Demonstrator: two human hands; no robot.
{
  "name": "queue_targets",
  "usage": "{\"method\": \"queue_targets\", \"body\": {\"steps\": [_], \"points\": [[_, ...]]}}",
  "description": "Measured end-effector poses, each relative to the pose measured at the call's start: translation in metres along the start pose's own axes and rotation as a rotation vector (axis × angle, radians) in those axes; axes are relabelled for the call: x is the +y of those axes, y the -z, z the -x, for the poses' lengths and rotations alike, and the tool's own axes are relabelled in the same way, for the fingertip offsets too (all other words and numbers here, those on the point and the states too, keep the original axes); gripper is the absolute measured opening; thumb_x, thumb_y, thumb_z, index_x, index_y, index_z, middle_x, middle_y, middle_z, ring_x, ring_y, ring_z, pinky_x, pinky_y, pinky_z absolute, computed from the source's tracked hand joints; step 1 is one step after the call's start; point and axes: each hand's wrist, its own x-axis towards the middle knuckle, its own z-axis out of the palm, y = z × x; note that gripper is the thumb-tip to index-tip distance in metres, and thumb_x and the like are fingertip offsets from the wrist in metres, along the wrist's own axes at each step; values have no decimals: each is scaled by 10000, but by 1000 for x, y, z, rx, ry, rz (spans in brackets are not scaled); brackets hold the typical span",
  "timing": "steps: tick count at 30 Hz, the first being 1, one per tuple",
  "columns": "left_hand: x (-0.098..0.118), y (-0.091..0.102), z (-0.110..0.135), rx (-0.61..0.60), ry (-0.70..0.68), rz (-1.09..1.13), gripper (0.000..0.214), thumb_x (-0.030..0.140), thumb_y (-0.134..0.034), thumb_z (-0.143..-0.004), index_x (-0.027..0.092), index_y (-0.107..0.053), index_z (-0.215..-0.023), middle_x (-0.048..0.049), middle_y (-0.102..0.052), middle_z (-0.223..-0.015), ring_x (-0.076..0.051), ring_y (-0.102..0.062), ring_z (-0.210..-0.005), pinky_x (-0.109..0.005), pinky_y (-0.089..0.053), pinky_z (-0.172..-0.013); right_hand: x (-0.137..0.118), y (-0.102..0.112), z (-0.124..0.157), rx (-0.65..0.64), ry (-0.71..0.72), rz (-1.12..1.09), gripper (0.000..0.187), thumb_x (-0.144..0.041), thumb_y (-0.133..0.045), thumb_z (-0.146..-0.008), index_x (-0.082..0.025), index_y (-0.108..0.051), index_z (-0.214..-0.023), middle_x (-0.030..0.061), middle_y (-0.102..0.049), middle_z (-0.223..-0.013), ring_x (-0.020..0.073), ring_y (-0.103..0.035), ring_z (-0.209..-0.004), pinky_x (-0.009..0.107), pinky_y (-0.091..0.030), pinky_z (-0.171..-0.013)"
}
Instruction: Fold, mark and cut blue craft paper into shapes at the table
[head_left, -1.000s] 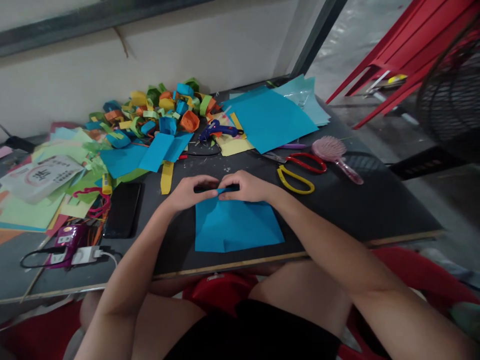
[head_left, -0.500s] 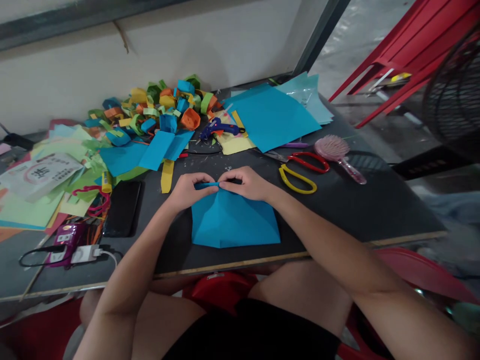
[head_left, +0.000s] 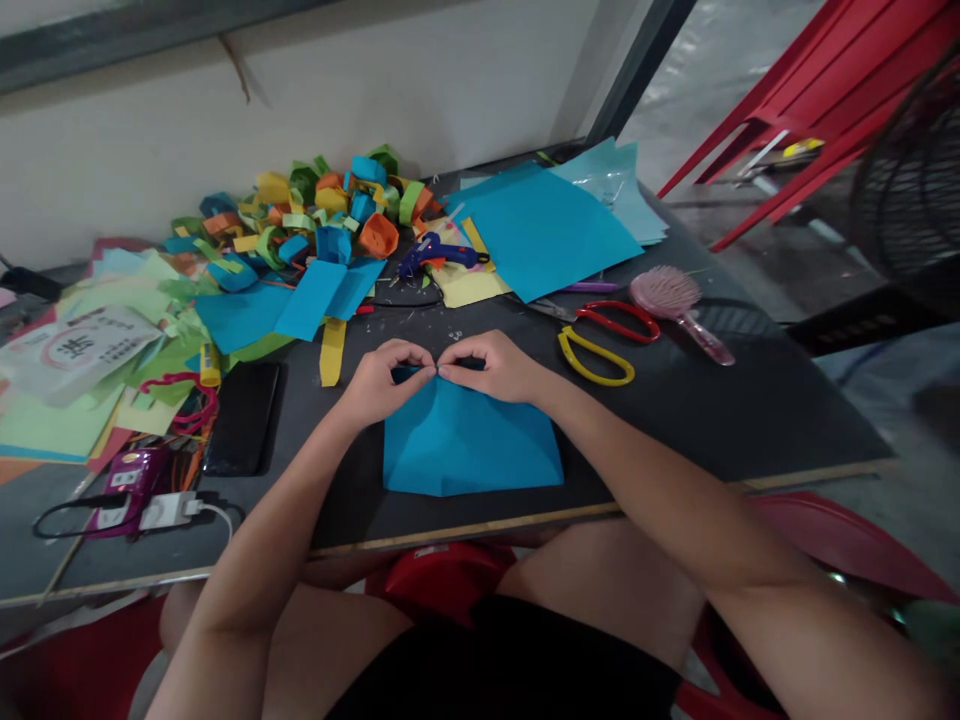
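Note:
A blue sheet of paper [head_left: 472, 445] with fold lines lies before me near the table's front edge. My left hand [head_left: 390, 380] pinches its far edge between thumb and fingers, close to the middle. Right beside it, my right hand [head_left: 491, 368] pinches the same edge, the two sets of fingertips almost meeting. A crease runs from there toward me, and the paper is slightly raised along it. Just right of my right hand lie scissors with one red and one yellow handle [head_left: 596, 362]. A yellow paper strip [head_left: 332, 352] is left of my left hand.
Folded paper pieces [head_left: 315, 215] pile up at the back, near a blue glue gun [head_left: 442, 256]. Blue sheets [head_left: 555, 230] lie at the back right, above a pink hairbrush [head_left: 679, 305]. A phone [head_left: 241, 418] and a purple power socket [head_left: 127, 490] are at left. A fan [head_left: 911, 190] stands right.
Both hands stay at the paper's far edge, fingertips still pinching it. The folded strip of blue seen between the left thumb and fingers is less visible now. The view has shifted slightly.

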Motion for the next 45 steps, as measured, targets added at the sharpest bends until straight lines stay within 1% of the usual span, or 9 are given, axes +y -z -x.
{"method": "queue_targets", "body": {"steps": [8,15,23,25,29,34,37,42,45], "points": [[-2,-3,0,27,-109,33,124,303,-591,-879,192,-640,-853,-56,-677,-896,-176,-621,-905,-313,-506,-803,-3,0,1,25,13,-30,243,-384,-602,-870,-186,-718,-787,33,-678,-736,130,-547,-614,260,-404,-578],[-1,-3,1,18,-132,45,121,296,-587,-881,189,-632,-851,-63,-674,-897,-179,-625,-883,-321,-514,-785,0,-1,1,53,16,-61,234,-377,-617,-855,-190,-728,-769,29,-688,-733,132,-559,-616,260,-411,-577],[2,-2,1,59,-174,58,109,283,-605,-880,186,-631,-836,-56,-668,-884,-169,-623,-882,-302,-509,-774,3,-3,1,81,-5,-149,243,-398,-645,-824,-177,-736,-776,29,-670,-705,126,-528,-591,261,-386,-543],[2,-2,2,60,-183,60,106,279,-605,-882,186,-630,-838,-56,-666,-881,-165,-621,-879,-295,-507,-768,3,-3,1,79,1,-167,242,-394,-650,-823,-173,-728,-766,19,-646,-673,114,-497,-563,256,-364,-522],[1,-4,2,67,-188,52,107,278,-592,-888,186,-617,-841,-59,-656,-886,-163,-616,-867,-300,-505,-767,4,-4,1,39,17,-213,244,-377,-632,-850,-170,-704,-743,-17,-544,-577,81,-377,-487,252,-290,-473],[0,-8,1,97,-218,86,106,273,-574,-909,185,-597,-853,-51,-639,-863,-154,-601,-854,-289,-490,-770,7,-5,-1,27,61,-267,245,-381,-623,-870,-170,-700,-772,-28,-501,-580,75,-350,-499,244,-269,-472],[2,-9,1,93,-203,124,155,320,-558,-928,182,-588,-865,-50,-629,-863,-149,-591,-843,-283,-482,-772,8,-5,-1,33,58,-275,262,-403,-613,-878,-168,-705,-807,-27,-505,-594,76,-353,-511,241,-264,-476],[3,-12,2,81,-118,213,308,479,-523,-934,181,-579,-881,-59,-631,-898,-150,-597,-844,-285,-488,-790,6,-5,1,50,70,-282,303,-445,-605,-879,-165,-701,-815,-25,-509,-615,79,-365,-531,238,-274,-495],[4,-14,3,107,-83,239,359,537,-519,-920,185,-581,-882,-54,-633,-892,-153,-600,-845,-284,-492,-790,2,-5,2,78,62,-259,323,-465,-591,-884,-168,-699,-815,-18,-530,-631,87,-385,-548,241,-296,-516]]}}
